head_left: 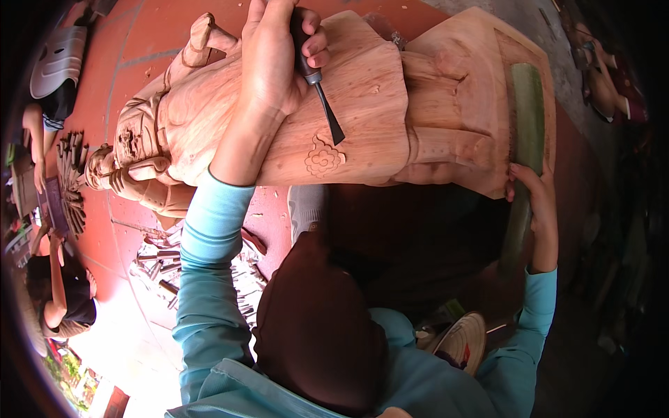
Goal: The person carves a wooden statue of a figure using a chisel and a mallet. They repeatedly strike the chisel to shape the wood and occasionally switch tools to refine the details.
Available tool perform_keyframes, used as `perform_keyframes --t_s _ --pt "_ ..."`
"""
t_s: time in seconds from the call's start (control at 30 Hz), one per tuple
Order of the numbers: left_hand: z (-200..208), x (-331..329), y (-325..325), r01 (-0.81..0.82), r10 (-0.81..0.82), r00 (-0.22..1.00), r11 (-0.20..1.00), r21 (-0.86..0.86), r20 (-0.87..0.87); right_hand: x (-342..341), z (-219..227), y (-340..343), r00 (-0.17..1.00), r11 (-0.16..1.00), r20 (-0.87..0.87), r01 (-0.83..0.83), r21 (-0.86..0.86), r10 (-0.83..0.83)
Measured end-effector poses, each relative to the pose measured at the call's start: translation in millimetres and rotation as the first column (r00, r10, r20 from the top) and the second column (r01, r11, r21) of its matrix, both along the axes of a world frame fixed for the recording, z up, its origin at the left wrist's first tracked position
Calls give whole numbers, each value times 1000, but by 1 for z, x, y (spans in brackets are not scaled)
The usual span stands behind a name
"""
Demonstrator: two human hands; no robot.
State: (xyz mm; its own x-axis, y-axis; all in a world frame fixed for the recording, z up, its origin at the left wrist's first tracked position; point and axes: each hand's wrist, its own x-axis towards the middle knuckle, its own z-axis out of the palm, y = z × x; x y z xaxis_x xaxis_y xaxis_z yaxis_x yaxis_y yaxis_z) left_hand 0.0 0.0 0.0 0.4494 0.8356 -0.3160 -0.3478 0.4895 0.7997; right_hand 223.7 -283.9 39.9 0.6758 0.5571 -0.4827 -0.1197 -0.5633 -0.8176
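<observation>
A carved wooden statue of a robed figure lies across the view, its head at the left and its blocky base at the right. My left hand is closed around the dark handle of a carving chisel, above the robe. The chisel's flared dark tip points down, close to a scalloped cloud motif cut into the wood. At the base, my right hand grips a long, greenish flat bar, which lies along the base's recessed underside. Some of my left fingers are hidden behind the handle.
Several carving tools lie on the red tiled floor below the statue, and another row of tools lies at far left. Other people work at the left and right edges. A pale plastic stool stands upper left; a sandal is near my legs.
</observation>
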Motion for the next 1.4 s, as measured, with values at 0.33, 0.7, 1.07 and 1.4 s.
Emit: perform_keyframes --t_s 0.33,0.7,1.07,1.4 --pt "-9 6 2 128 -105 979 984 -124 175 -2 0 4 1000 1000 16 -18 3 18" --pt "-7 10 -1 115 -97 987 983 -146 126 -3 6 4 998 997 59 -34 -68 38" --pt "-18 13 0 108 -106 992 994 -17 74 -13 76 138 619 726 382 -616 -306 686" --pt "-23 -1 11 212 -210 973 977 -10 97 -50 102 240 27 226 404 -862 -453 914"
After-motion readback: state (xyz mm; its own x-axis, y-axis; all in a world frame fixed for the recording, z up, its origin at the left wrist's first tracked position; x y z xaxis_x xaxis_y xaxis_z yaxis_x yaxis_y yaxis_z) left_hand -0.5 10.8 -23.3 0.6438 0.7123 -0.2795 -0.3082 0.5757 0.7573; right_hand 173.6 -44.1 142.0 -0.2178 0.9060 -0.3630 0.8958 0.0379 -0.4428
